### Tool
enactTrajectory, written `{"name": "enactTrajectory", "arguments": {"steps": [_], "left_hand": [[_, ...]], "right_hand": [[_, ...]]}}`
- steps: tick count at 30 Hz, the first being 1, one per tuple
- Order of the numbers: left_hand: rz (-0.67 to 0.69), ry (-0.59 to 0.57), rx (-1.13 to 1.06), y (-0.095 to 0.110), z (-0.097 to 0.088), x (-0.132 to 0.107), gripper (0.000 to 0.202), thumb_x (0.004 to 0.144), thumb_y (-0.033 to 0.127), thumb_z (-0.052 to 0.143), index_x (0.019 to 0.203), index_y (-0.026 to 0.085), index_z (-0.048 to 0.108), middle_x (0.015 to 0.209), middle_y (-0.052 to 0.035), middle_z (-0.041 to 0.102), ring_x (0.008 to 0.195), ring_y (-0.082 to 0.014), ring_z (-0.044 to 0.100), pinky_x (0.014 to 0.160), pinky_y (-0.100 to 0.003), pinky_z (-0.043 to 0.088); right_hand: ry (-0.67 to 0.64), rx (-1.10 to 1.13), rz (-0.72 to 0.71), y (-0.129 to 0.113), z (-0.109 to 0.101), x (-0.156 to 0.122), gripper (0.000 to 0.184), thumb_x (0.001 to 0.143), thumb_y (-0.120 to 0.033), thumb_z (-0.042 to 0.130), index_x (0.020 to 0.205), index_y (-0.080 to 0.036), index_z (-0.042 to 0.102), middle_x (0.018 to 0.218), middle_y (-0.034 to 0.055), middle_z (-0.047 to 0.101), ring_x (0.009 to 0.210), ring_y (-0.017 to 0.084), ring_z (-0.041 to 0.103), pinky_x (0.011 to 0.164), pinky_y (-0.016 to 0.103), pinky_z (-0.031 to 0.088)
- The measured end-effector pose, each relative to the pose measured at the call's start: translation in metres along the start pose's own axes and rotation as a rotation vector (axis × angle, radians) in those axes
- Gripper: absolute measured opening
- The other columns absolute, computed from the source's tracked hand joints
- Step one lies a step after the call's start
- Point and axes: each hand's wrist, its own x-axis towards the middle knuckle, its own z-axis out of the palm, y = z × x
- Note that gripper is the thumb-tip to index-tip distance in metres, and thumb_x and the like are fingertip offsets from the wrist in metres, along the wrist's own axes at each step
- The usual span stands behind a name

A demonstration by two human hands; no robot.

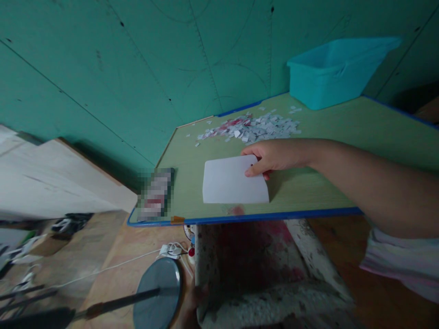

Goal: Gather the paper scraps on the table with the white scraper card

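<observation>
A white sheet of paper (229, 183) lies flat near the front edge of the green table (360, 132). My right hand (274, 157) reaches in from the right and grips the sheet's upper right corner, thumb on top and fingers curled at its edge. Just beyond the hand lies a heap of small white and pink paper scraps (254, 128). At the bottom, what looks like my left hand (190, 304) rests against the edge of a speckled seat cover (260, 278); its fingers are hidden.
A teal plastic bin (332, 73) stands at the table's far right against the green wall. A dark flat object (156, 194) lies at the front left corner. Below, a round stand base (157, 292) and a white cable (120, 265) lie on the wooden floor.
</observation>
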Motion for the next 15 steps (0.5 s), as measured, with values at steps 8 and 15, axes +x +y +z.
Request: {"name": "enactTrajectory", "arguments": {"steps": [8, 15], "left_hand": [[-0.190, 0.008, -0.110, -0.0032, 0.0050, -0.0068, 0.033, 0.053, 0.027, 0.079, 0.086, 0.028, 0.073, 0.088, 0.0029, 0.079, 0.109, -0.0307, 0.061, 0.088, -0.033, 0.051], [-0.091, -0.055, -0.016, -0.0038, 0.0001, 0.0014, 0.043, 0.046, 0.026, 0.083, 0.088, 0.031, 0.074, 0.103, 0.0090, 0.076, 0.133, -0.0274, 0.039, 0.101, -0.026, 0.042]], "right_hand": [[-0.014, 0.028, -0.007, -0.0012, 0.0017, -0.0005, 0.014, 0.075, -0.021, 0.063, 0.079, -0.019, 0.049, 0.064, -0.0032, 0.057, 0.049, 0.007, 0.049, 0.047, 0.021, 0.036], [-0.020, 0.004, 0.028, -0.0030, 0.0005, -0.0027, 0.014, 0.075, -0.020, 0.062, 0.079, -0.019, 0.049, 0.061, -0.0047, 0.055, 0.047, 0.007, 0.048, 0.045, 0.021, 0.033]]}}
